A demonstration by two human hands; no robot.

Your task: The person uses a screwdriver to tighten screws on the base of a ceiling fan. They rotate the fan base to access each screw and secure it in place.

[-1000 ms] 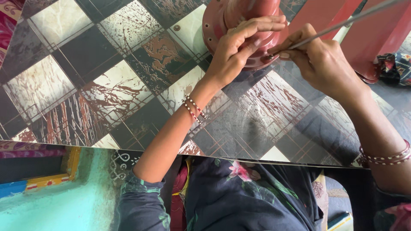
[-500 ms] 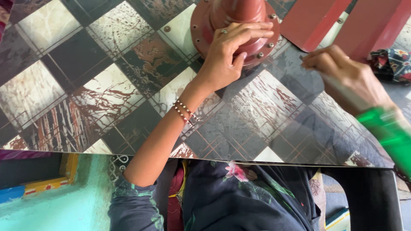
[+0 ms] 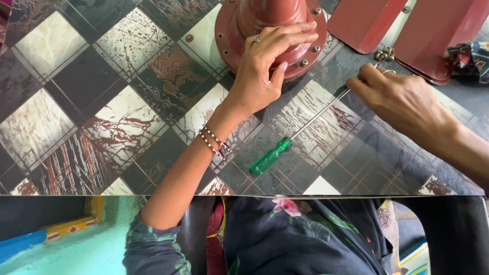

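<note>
My left hand (image 3: 262, 66) grips a red-brown fan motor hub (image 3: 239, 23) at the table's far side, fingers over its cone and thumb on the bolted rim. A screwdriver (image 3: 270, 156) with a green handle and a long thin shaft lies flat on the table between my hands. The shaft's tip runs under my right hand (image 3: 402, 99). That hand rests on the table with nothing in it, its fingertips close to a small heap of screws (image 3: 384, 53).
Two red-brown fan blades (image 3: 367, 20) lie at the far right, with a patterned cloth (image 3: 471, 58) beside them. The table (image 3: 102, 117) has a glossy diamond pattern, and its near edge runs just in front of my lap.
My right hand has taken the screwdriver off the hub's rim and laid it down on the table, then reached toward the screws. My left hand stays on the hub.
</note>
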